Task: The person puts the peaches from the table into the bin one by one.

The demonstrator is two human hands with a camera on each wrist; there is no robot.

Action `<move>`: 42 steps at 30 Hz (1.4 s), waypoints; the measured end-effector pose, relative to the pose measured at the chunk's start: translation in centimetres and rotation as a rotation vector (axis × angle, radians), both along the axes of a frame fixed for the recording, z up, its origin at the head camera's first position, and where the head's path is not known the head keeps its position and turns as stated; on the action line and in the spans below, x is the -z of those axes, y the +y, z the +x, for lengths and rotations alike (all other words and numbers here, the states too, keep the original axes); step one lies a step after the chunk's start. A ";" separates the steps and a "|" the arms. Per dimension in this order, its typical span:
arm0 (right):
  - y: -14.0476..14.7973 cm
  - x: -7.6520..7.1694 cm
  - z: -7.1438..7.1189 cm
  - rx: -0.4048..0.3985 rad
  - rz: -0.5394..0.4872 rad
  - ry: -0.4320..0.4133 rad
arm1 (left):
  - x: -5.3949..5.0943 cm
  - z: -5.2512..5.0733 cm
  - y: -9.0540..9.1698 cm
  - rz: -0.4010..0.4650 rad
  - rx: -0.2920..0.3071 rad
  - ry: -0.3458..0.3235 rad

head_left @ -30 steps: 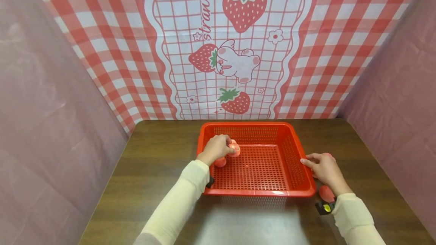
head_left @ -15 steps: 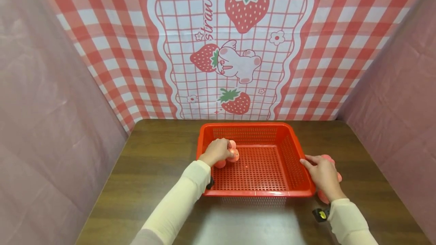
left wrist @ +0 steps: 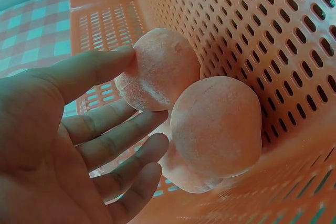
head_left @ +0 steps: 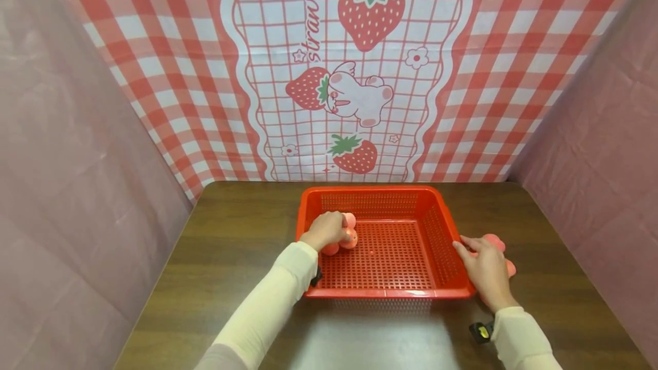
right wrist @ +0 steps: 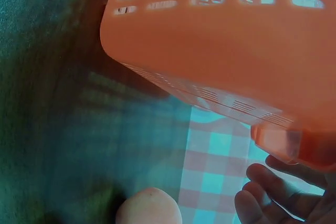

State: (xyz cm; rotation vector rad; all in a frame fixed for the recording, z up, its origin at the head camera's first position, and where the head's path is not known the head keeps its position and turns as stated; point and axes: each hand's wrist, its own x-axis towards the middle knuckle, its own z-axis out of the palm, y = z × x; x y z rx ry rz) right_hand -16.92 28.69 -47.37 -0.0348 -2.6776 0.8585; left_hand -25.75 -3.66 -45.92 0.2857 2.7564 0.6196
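Note:
Inside the red plastic basket (head_left: 377, 293), my left hand (head_left: 325, 229) pinches a peach (head_left: 352, 239) between thumb and fingertips. A second peach (head_left: 349, 220) lies just behind it, and a third peach (head_left: 330, 249) sits under the wrist. The left wrist view shows the held peach (left wrist: 163, 64) against a nearer peach (left wrist: 215, 127), with another partly covered. My right hand (head_left: 488, 267) grips the basket's right rim, thumb on top and fingers outside. In the right wrist view those fingers (right wrist: 273, 187) curl below the rim.
Right of the basket, a peach (head_left: 494, 241) and another peach (head_left: 510, 268) lie on the wooden table (head_left: 231, 233), partly behind my right hand. A checkered strawberry cloth (head_left: 360, 73) hangs at the back. Pink curtains (head_left: 77, 187) border both sides.
My left hand has moved slightly down and toward me with the pinched peach. My right hand has shifted a little toward me along the rim, uncovering more of the peaches beside it.

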 end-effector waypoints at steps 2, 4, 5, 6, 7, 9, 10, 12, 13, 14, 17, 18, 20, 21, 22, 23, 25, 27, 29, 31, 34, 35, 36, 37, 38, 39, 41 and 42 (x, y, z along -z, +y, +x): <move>-0.1 0.3 0.1 0.008 0.013 0.029 | 0.0 0.1 0.0 -0.010 0.006 0.003; -0.2 0.5 0.1 0.012 0.021 0.052 | 0.1 0.2 -0.1 -0.023 0.014 0.006; -0.3 0.5 0.1 0.012 0.025 0.063 | 0.1 0.2 -0.1 -0.026 0.016 0.006; -0.3 0.6 0.1 0.013 0.026 0.069 | 0.1 0.3 -0.1 -0.036 0.021 0.008; -0.3 0.6 0.1 0.013 0.026 0.072 | 0.1 0.3 -0.1 -0.044 0.027 0.010; -0.3 0.6 0.1 0.013 0.024 0.076 | 0.1 0.2 -0.1 -0.054 0.033 0.014; -0.3 0.5 0.1 0.013 0.025 0.076 | 0.2 0.2 0.0 -0.057 0.034 0.013; -0.3 0.4 0.0 0.013 0.027 0.076 | 0.2 0.1 0.0 -0.065 0.037 0.012; -0.3 0.4 0.0 0.013 0.028 0.075 | 0.2 0.1 0.0 -0.066 0.038 0.012; -0.3 0.4 0.0 0.013 0.031 0.076 | 0.2 0.1 0.0 -0.069 0.039 0.010; -0.3 0.3 -0.1 0.016 0.034 0.076 | 0.2 0.1 0.0 -0.076 0.038 0.001; -0.3 0.2 -0.1 0.020 0.036 0.073 | 0.2 0.1 0.0 -0.075 0.035 -0.004; -0.3 0.2 -0.1 0.026 0.037 0.062 | 0.3 0.2 0.0 -0.069 0.034 -0.015; -0.3 0.2 -0.1 0.029 0.036 0.055 | 0.3 0.2 0.0 -0.063 0.034 -0.019; -0.3 0.2 -0.1 0.032 0.036 0.049 | 0.3 0.3 0.0 -0.058 0.035 -0.019; -0.3 0.2 -0.1 0.034 0.037 0.043 | 0.4 0.3 0.0 -0.052 0.039 -0.019; -0.3 0.2 -0.1 0.036 0.035 0.036 | 0.4 0.3 -0.1 -0.038 0.045 -0.015; -0.3 0.2 -0.1 0.038 0.036 0.033 | 0.3 0.3 -0.1 -0.030 0.052 -0.014; -0.3 0.2 -0.1 0.040 0.035 0.029 | 0.2 0.2 -0.1 -0.019 0.054 -0.018; -0.3 0.2 -0.1 0.042 0.033 0.023 | 0.1 0.2 -0.2 -0.019 0.058 -0.019; -0.3 0.2 -0.1 0.043 0.032 0.024 | -0.1 0.1 -0.3 -0.022 0.059 -0.007; -0.2 0.2 -0.1 0.044 0.033 0.025 | -0.1 0.1 -0.3 -0.024 0.060 0.002; -0.2 0.2 -0.1 0.045 0.033 0.025 | -0.2 0.1 -0.4 -0.023 0.058 0.006; -0.2 0.3 -0.1 0.045 0.035 0.029 | -0.2 0.1 -0.4 -0.021 0.056 0.012; -0.2 0.3 -0.1 0.047 0.036 0.031 | -0.4 0.1 -0.4 -0.015 0.054 0.016; -0.2 0.3 -0.1 0.049 0.037 0.029 | -0.5 0.1 -0.5 -0.008 0.052 0.018; -0.1 0.3 -0.1 0.051 0.037 0.022 | -0.9 0.2 -0.7 0.012 0.045 0.023; -0.2 0.3 -0.1 0.053 0.036 0.016 | -1.1 0.2 -0.8 0.025 0.039 0.022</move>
